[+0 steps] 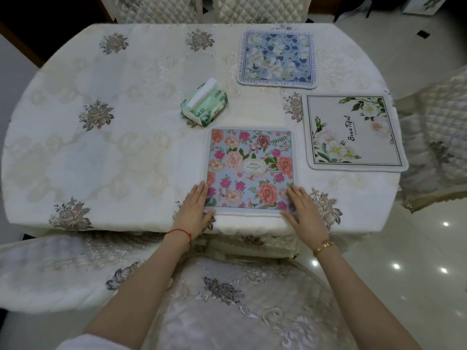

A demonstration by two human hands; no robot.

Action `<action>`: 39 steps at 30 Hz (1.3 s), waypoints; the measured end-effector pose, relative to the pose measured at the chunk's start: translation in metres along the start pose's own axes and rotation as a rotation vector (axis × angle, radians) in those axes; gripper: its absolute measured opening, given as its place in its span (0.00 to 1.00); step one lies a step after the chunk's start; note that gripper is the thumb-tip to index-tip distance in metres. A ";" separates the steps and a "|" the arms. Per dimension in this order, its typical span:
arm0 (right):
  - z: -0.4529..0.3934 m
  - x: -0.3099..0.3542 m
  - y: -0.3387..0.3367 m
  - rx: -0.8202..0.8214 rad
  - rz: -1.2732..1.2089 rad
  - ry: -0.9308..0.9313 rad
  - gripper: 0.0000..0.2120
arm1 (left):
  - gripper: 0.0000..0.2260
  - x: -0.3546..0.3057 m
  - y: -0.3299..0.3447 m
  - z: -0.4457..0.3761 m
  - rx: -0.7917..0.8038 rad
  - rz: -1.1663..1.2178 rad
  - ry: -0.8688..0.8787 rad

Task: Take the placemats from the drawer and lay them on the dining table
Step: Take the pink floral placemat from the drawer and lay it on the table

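Note:
A pink-flowered placemat [250, 168] lies flat at the near edge of the dining table [101, 147]. My left hand [195, 210] rests flat on its near left corner, fingers extended. My right hand [302, 210] lies flat on its near right corner. A white placemat with green leaves and lettering [353, 132] lies to the right of it. A blue-and-white flowered placemat [276, 59] lies at the far side of the table. The drawer is out of view.
A green tissue pack [204, 102] sits near the table's middle, just beyond the pink placemat. Quilted chairs stand at the near edge [240, 299], at the right [434, 137] and at the far side [151, 8]. Shiny tiled floor lies to the right.

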State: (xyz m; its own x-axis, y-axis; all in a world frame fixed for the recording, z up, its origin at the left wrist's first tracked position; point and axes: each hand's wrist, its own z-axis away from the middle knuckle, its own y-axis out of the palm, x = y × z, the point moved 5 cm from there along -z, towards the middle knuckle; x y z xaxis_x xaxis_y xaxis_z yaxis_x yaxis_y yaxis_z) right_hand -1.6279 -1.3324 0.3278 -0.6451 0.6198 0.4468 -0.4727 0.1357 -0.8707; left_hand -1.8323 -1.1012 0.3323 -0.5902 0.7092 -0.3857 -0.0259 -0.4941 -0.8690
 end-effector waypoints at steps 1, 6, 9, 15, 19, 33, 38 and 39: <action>0.005 -0.001 -0.003 -0.009 0.000 0.012 0.32 | 0.32 -0.001 -0.002 0.004 -0.010 0.007 -0.007; 0.028 0.003 -0.015 -0.048 -0.005 0.006 0.28 | 0.22 -0.016 -0.022 0.029 -0.144 0.081 0.020; 0.046 0.011 -0.030 -0.083 -0.013 -0.037 0.25 | 0.18 -0.031 -0.035 0.052 -0.238 0.082 0.063; 0.095 0.020 -0.059 -0.185 -0.013 -0.078 0.23 | 0.17 -0.059 -0.047 0.108 -0.380 0.106 0.093; 0.131 0.017 -0.070 -0.211 -0.028 -0.092 0.26 | 0.16 -0.075 -0.048 0.144 -0.422 0.120 0.095; 0.258 -0.002 -0.093 -0.367 -0.048 -0.016 0.20 | 0.16 -0.118 -0.037 0.212 -0.417 0.100 0.144; 0.307 -0.001 -0.084 -0.426 -0.074 0.108 0.20 | 0.12 -0.127 -0.029 0.227 -0.352 0.095 0.239; 0.317 0.000 -0.082 -0.441 -0.086 0.130 0.19 | 0.12 -0.129 -0.027 0.230 -0.334 0.088 0.259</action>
State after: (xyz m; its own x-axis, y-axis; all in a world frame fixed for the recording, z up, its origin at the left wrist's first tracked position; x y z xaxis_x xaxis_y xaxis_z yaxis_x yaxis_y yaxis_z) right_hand -1.7797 -1.5887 0.4642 -0.5209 0.6801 0.5159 -0.2022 0.4889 -0.8486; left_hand -1.9412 -1.2949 0.4768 -0.3552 0.7953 -0.4913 0.3032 -0.3992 -0.8653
